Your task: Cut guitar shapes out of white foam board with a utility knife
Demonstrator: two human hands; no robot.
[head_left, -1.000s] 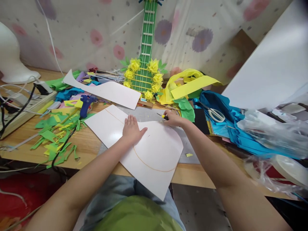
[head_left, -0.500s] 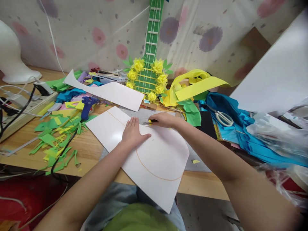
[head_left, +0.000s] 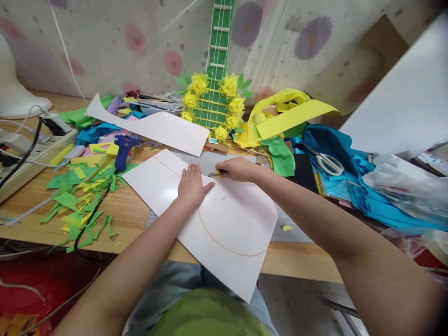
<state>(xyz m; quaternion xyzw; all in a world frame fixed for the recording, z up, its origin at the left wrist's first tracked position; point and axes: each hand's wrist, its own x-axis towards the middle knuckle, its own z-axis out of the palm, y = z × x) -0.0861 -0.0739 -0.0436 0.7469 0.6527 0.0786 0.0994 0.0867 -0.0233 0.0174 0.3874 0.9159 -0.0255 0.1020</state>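
A: Left hand (head_left: 192,187)?
B: Flat, grasping nothing, on the white board (head_left: 238,219), which overhangs the bench (head_left: 297,263) at its near edge.
A: Right?
B: Cutter (head_left: 214,174) at board's far edge, gripped in right hand (head_left: 237,169). Best: press firmly, left clear, light even strokes.

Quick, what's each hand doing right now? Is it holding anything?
Left hand: open, laid flat on the white board, holding nothing.
Right hand: closed, holding a small cutter at the board's far edge.
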